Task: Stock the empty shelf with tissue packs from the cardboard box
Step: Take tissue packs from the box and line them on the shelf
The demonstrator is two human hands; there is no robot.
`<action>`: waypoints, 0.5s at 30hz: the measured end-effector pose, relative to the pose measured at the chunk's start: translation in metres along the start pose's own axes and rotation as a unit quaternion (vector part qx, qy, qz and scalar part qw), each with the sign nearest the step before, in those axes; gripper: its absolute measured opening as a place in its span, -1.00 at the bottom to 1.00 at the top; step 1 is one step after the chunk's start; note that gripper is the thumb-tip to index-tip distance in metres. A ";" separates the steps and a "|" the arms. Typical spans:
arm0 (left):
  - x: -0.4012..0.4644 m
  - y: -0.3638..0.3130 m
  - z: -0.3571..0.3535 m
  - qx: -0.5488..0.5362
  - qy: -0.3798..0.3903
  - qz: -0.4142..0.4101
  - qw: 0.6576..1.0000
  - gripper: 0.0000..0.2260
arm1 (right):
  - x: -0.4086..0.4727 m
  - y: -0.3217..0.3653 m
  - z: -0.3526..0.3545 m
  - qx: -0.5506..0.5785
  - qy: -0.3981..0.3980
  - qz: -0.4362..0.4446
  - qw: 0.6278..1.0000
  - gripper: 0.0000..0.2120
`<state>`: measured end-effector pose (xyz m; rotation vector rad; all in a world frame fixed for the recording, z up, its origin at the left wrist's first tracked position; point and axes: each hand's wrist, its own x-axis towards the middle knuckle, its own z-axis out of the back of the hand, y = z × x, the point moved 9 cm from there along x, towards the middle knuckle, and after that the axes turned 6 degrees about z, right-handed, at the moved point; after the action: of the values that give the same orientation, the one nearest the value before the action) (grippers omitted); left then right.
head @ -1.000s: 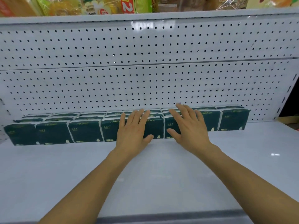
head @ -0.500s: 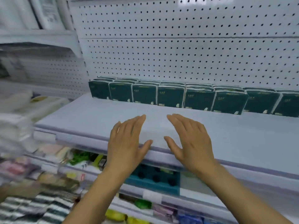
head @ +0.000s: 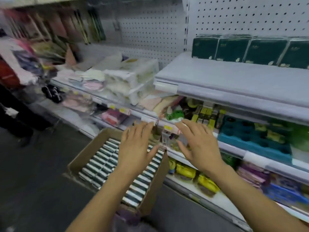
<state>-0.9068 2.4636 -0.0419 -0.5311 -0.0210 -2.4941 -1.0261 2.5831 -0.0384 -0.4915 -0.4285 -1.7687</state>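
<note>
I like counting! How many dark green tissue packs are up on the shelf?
4 show, side by side at the back of the shelf: packs. More may be hidden past the right edge.

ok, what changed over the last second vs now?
Both hands left the row of tissue packs at the back of the shelf and came down: left hand now over the cardboard box, right hand beside it. Nothing gripped. The row stays put; both hands stay open and empty.
</note>
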 end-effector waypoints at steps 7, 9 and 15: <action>-0.066 0.134 -0.050 -0.013 0.120 0.119 0.985 -0.36 | 0.014 0.081 -0.089 0.062 0.075 0.004 0.995 -0.58; -0.078 0.163 -0.067 -0.019 0.152 0.157 0.976 -0.36 | 0.018 0.092 -0.117 0.080 0.099 0.011 0.992 -0.59; -0.099 0.223 -0.139 -0.051 0.245 0.250 0.936 -0.38 | 0.031 0.102 -0.215 0.098 0.191 0.015 0.977 -0.66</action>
<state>-0.7614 2.3137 -0.2301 0.0619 0.3904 -2.0610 -0.9567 2.4201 -0.1997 -0.0151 -0.3163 -1.7205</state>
